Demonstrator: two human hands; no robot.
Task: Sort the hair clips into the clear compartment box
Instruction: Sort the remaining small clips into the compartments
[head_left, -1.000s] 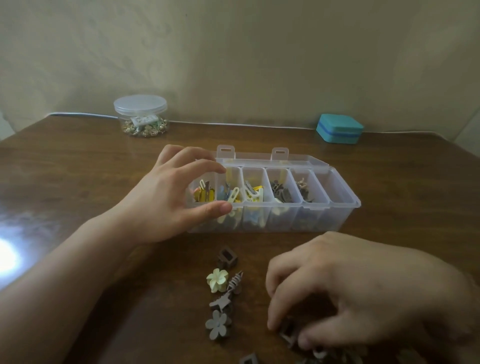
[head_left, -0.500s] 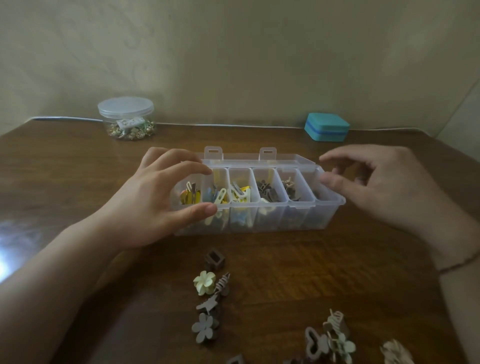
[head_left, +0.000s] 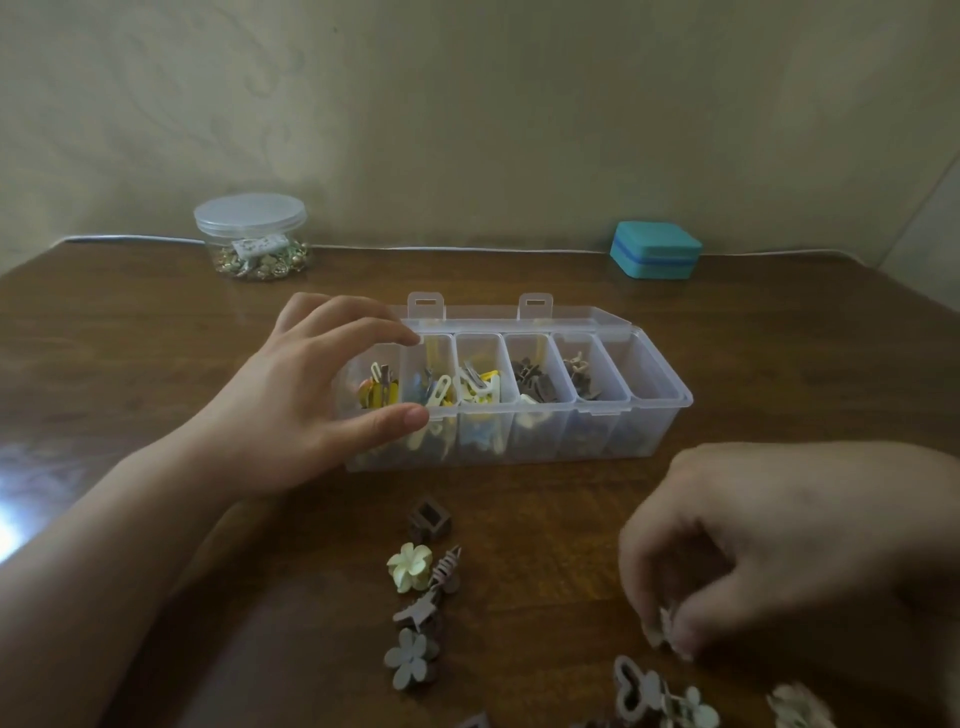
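Observation:
The clear compartment box (head_left: 660, 410) stands open mid-table, with clips in five compartments and the rightmost one bare. My left hand (head_left: 306, 410) grips the box's left end, thumb on the front rim and fingers over the back. My right hand (head_left: 769, 545) is low at the right, its fingertips pinching a small pale clip (head_left: 664, 626) just above the table. Loose clips lie in front: a brown square clip (head_left: 428, 522), a cream flower clip (head_left: 409, 566), a striped clip (head_left: 447, 571), a grey flower clip (head_left: 410, 657), and a pile of clips (head_left: 665, 699) at the bottom right.
A round clear jar (head_left: 249, 236) with a lid and small trinkets stands at the back left. A teal box (head_left: 655, 250) sits at the back right by the wall. A white cable (head_left: 415, 248) runs along the table's far edge.
My right hand has come down from the box's right end to the clip pile at the bottom right and pinched a pale clip. My left hand has stayed on the box.

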